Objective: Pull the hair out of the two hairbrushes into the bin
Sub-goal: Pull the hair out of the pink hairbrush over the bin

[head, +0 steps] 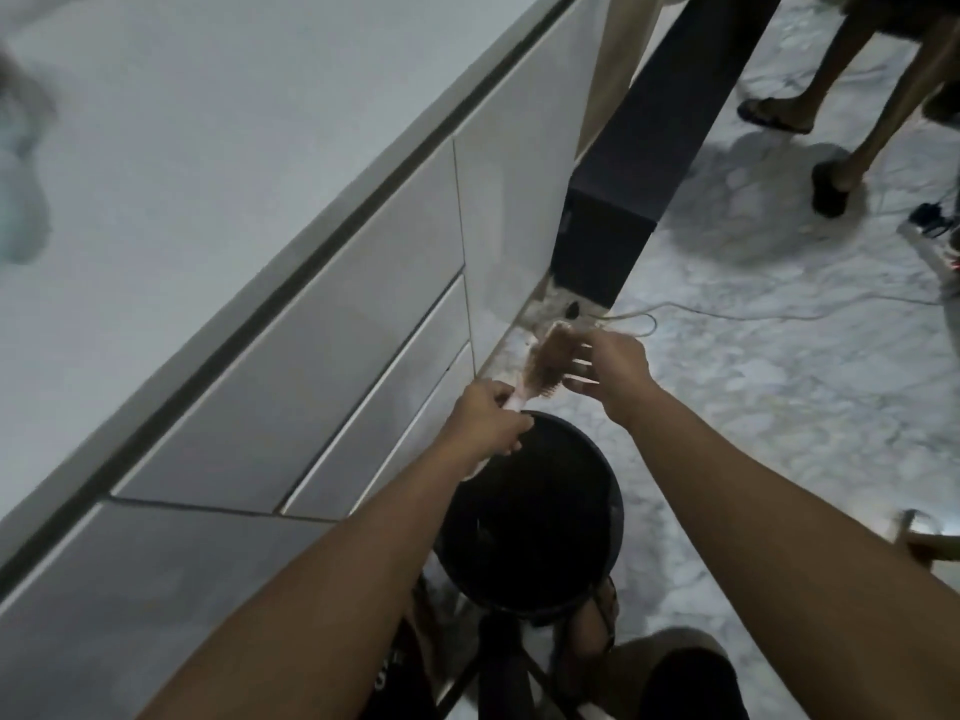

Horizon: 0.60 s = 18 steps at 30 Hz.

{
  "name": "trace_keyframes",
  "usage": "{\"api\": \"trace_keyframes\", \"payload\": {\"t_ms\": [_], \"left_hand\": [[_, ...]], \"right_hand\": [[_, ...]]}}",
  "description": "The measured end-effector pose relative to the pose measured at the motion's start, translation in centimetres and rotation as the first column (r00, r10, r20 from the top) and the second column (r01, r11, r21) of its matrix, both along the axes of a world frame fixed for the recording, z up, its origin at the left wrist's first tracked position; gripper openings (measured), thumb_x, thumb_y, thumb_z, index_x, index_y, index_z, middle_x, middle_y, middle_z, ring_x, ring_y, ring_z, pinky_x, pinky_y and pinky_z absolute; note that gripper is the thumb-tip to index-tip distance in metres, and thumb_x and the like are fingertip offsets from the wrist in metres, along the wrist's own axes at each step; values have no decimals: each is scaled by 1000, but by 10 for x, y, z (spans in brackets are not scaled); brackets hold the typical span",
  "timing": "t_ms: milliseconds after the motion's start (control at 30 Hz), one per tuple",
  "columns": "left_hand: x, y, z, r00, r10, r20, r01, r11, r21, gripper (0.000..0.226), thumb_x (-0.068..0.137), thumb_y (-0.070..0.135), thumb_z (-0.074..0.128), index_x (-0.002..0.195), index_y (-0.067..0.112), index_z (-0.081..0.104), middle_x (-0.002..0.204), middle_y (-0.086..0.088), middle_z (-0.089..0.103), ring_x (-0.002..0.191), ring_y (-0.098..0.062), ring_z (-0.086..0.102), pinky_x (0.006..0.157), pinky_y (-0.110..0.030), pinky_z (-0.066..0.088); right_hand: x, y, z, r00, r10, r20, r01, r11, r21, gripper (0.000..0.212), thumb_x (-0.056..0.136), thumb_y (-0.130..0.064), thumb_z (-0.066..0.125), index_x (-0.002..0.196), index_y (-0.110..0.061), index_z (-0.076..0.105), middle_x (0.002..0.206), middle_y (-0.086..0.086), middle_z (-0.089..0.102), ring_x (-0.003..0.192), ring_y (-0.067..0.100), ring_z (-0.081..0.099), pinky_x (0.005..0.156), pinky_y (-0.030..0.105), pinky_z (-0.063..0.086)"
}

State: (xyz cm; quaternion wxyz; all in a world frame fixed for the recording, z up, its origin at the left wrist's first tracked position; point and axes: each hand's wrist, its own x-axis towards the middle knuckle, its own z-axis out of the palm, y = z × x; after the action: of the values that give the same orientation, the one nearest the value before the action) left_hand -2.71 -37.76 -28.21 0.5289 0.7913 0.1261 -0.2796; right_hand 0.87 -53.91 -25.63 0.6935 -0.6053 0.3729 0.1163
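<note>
hairbrush (546, 362) above bin (530, 517), cabinet (311, 356) left

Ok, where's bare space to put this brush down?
The white counter left of the left hand looks bare. Floor right of the bin is open. Beyond the right hand cables crowd it.

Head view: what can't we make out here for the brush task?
- Second brush: not in the head view.
- Brush bristles and hair: motion-blurred; how much hair is left cannot be told.
- Right hand fingertips: blurred, so a pinch on hair is unclear.
- Brush handle: mostly covered by the left hand.
- Bin contents: too dark to see.
</note>
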Motion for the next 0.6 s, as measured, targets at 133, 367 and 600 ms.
{"api": "trace_keyframes", "payload": {"t_ms": [133, 367, 600], "left_hand": [[-25, -6, -30, 999, 38, 12, -37, 998, -58, 17, 92, 14, 63, 104, 24, 58, 77, -9, 63, 49, -19, 55, 47, -26, 42], [-71, 2, -40, 999, -28, 15, 30, 993, -115, 8, 99, 19, 55, 106, 15, 56, 79, -8, 62, 60, -21, 64, 58, -32, 52], [-109, 17, -17, 993, -68, 101, 82, 987, -139, 7, 93, 18, 62, 99, 15, 61, 87, -10, 67, 60, -19, 68, 50, -29, 53]], "right_hand": [[-31, -7, -37, 998, 24, 62, -23, 999, -30, 29, 81, -18, 75, 105, -3, 66, 99, 18, 72, 85, 31, 73, 69, 36, 60], [-89, -6, -41, 985, 79, 155, -54, 986, -160, 9, 85, 1, 66, 88, -7, 65, 90, 19, 67, 79, 29, 68, 73, 41, 59], [-137, 6, -10, 964, 156, 216, -102, 965, -240, 23, 84, -1, 70, 106, 3, 64, 95, 22, 68, 80, 29, 70, 66, 36, 61]]}}
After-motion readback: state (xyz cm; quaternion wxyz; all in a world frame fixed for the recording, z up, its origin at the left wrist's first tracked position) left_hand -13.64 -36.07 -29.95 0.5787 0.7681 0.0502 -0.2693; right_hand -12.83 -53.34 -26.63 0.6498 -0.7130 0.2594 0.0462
